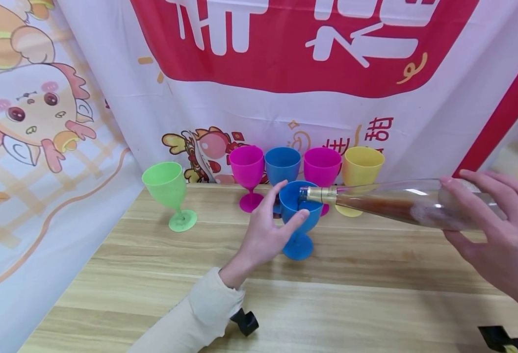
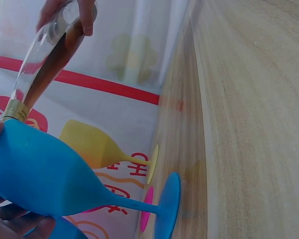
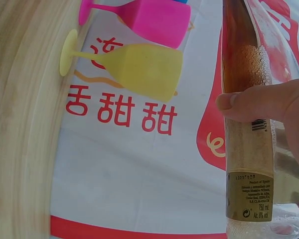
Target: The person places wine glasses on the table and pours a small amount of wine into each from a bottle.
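My left hand (image 1: 265,228) holds the bowl of a blue goblet (image 1: 302,220) at the table's middle, thumb on the near side and fingers around the far side. The goblet is upright, its foot down at the tabletop. A clear glass bottle (image 1: 387,203) of brown liquid lies nearly level in the air, its gold-collared neck (image 2: 16,110) over the goblet's rim. Around the bottle's body curls my right hand (image 1: 502,225), the thumb (image 3: 254,102) across the glass. Froth shows inside the bottle beside the liquid. The level inside the goblet is hidden.
Behind the held goblet stand a magenta goblet (image 1: 246,164), another blue goblet (image 1: 282,162), a second magenta goblet (image 1: 323,164) and a yellow goblet (image 1: 362,166) in a row. A green goblet (image 1: 166,186) stands left on the wooden table (image 1: 122,274). A printed cloth (image 1: 215,108) hangs close behind.
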Demonstrator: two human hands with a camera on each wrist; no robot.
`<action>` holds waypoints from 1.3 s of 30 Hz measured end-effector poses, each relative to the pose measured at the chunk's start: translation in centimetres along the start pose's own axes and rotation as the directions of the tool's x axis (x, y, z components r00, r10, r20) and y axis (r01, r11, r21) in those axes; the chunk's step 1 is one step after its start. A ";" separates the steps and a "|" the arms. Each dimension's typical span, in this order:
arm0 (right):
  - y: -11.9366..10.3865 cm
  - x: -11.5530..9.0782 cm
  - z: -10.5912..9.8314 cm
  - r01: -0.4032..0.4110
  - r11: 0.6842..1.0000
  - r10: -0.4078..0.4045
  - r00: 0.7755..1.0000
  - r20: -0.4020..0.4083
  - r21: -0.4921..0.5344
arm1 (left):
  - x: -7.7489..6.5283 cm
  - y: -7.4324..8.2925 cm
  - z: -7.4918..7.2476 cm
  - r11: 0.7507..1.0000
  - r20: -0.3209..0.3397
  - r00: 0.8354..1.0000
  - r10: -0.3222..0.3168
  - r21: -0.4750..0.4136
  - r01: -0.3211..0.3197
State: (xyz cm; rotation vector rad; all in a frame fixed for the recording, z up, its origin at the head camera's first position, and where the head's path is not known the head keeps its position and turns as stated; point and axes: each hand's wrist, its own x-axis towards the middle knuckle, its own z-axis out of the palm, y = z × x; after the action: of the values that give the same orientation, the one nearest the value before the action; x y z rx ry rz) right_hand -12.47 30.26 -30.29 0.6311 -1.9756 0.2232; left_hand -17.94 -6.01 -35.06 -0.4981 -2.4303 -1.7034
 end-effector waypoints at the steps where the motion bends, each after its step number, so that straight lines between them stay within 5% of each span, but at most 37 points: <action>1: 0.0 0.0 0.0 0.001 1.000 -0.001 1.000 -0.002 0.001 | 0.0 0.0 0.0 1.000 0.000 1.000 0.000 0.001 0.000; 21: -0.2 -0.2 0.5 -0.034 0.999 0.034 0.997 0.070 -0.002 | -0.1 0.2 -0.3 1.000 0.005 1.000 0.004 -0.002 -0.004; 30: -0.1 -1.3 1.2 -0.112 0.991 0.121 0.982 0.145 -0.068 | 0.0 0.2 -0.3 1.000 0.011 1.000 0.004 0.003 -0.004; 39: 0.2 -2.8 2.9 -0.283 0.958 0.267 0.941 0.208 0.052 | 0.0 0.4 -0.5 1.000 0.005 1.000 -0.015 0.009 0.015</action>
State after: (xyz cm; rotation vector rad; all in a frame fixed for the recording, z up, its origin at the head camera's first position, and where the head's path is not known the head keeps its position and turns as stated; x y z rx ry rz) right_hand -13.81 30.16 -34.08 0.4394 -2.2577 0.4283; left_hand -17.84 -6.35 -34.52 -0.4854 -2.4503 -1.6982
